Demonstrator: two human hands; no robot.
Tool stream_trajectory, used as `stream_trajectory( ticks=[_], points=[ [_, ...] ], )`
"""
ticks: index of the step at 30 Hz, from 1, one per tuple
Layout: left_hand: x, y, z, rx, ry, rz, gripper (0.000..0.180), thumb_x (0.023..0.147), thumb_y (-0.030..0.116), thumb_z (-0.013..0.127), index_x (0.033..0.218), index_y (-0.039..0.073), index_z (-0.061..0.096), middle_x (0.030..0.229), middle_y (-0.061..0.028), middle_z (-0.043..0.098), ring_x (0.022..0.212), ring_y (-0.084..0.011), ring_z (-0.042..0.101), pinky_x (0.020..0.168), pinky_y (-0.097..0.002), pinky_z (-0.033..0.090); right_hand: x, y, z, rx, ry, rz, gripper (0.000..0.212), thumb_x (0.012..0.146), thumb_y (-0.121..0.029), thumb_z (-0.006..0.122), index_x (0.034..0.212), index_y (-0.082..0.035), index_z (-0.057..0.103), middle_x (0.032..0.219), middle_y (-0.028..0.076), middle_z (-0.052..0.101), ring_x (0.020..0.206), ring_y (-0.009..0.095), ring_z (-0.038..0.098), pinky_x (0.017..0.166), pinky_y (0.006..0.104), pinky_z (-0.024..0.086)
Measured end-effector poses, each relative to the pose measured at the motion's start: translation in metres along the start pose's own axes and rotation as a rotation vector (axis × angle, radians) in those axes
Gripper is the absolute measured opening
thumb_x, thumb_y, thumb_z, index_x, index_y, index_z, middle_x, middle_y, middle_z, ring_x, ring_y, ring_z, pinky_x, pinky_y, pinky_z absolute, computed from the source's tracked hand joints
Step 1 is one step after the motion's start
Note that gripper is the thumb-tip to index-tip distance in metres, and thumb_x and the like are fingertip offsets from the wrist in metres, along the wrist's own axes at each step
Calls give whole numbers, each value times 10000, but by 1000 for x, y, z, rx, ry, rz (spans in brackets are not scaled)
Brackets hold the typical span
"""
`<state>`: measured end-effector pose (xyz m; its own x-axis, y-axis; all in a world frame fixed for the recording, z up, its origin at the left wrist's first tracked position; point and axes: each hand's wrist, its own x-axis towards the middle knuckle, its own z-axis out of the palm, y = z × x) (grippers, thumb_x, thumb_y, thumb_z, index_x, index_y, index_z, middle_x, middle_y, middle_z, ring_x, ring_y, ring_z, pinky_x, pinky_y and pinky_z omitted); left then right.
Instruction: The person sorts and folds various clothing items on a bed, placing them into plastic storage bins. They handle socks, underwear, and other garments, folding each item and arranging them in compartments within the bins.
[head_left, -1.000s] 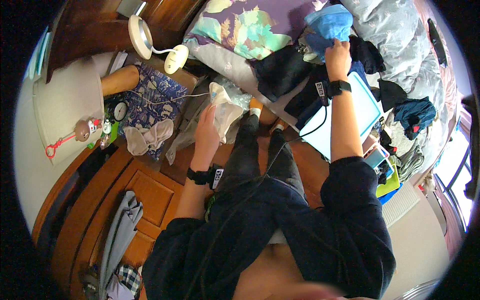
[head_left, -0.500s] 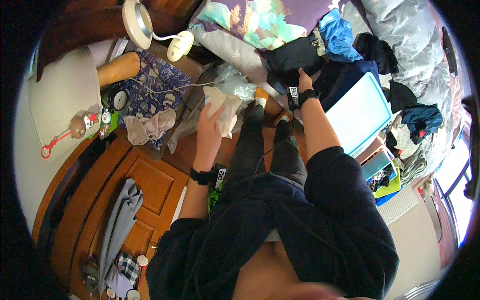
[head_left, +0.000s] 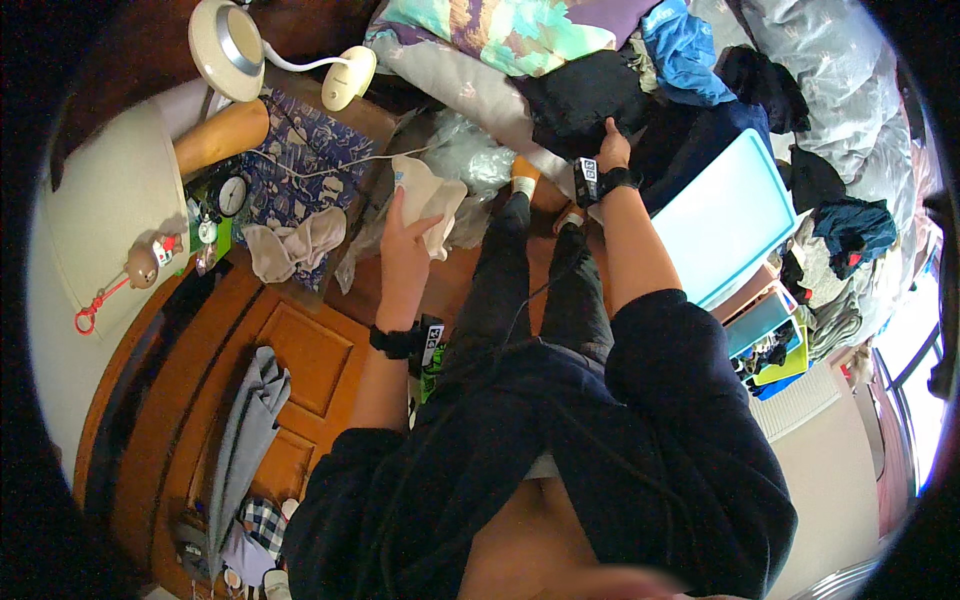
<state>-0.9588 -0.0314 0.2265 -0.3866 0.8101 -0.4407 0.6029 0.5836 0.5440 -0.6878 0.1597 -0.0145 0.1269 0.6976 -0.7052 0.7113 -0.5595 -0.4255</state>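
My right hand (head_left: 613,150) has left the blue garment (head_left: 682,52) loose for the black garment (head_left: 585,100) at the bed (head_left: 475,82)'s near edge; I can't tell its grip. My left hand (head_left: 405,245) holds cream cloth (head_left: 428,192).

The cloth (head_left: 430,205) at centre left is cream, with a small blue mark. The far garment (head_left: 585,100) is black; the crumpled item (head_left: 682,50) to its right is mid-blue. The far pillow (head_left: 510,30) shows purple with mint and tan patches. The lid (head_left: 730,225) at right is pale blue, rimmed turquoise. The left mat (head_left: 300,135) is navy with white motifs. The near-left fabric (head_left: 263,522) is black-and-white check.
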Motion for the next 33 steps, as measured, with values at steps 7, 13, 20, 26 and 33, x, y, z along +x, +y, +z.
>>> stream_trajectory(
  ticks=[7, 13, 20, 26, 33],
  points=[
    [6, 10, 6, 21, 35, 104, 350, 797, -116, 482, 992, 67, 709, 1390, -263, 365, 1260, -388, 408, 1036, -358, 351, -18, -15, -9, 1232, -21, 406, 583, 823, -412, 680, 1139, 60, 550, 1068, 127, 612, 910, 280, 568, 816, 434, 445],
    [3, 13, 10, 54, 17, 127, 358, 810, -102, 474, 1022, 76, 701, 1389, -250, 383, 1273, -369, 405, 1044, -359, 343, -35, -35, -21, 909, 279, 332, 509, 911, -359, 571, 1159, 85, 531, 1096, 127, 608, 942, 240, 551, 841, 349, 424],
    [-3, 21, 13, 37, 6, 136, 336, 822, -94, 473, 1010, 65, 702, 1393, -251, 378, 1279, -364, 402, 1051, -354, 335, -49, -43, -40, 1040, 252, 449, 658, 936, -469, 476, 1370, 11, 356, 1314, 141, 500, 1140, 270, 501, 971, 391, 371],
    [-9, 24, 16, 73, 13, 167, 325, 840, -78, 477, 1037, 65, 691, 1392, -266, 367, 1275, -371, 403, 1051, -361, 336, -58, -46, -47, 1084, 268, 351, 634, 933, -464, 487, 1337, 15, 393, 1300, 134, 508, 1135, 267, 496, 977, 380, 361],
    [-10, 19, 21, 84, 14, 138, 415, 762, -145, 467, 1056, 55, 680, 1398, -283, 335, 1277, -396, 383, 1040, -389, 349, -61, -53, -55, 1341, 74, 120, 548, 923, -464, 499, 1212, 0, 469, 1182, 115, 562, 1020, 259, 541, 875, 388, 433]
  ],
)
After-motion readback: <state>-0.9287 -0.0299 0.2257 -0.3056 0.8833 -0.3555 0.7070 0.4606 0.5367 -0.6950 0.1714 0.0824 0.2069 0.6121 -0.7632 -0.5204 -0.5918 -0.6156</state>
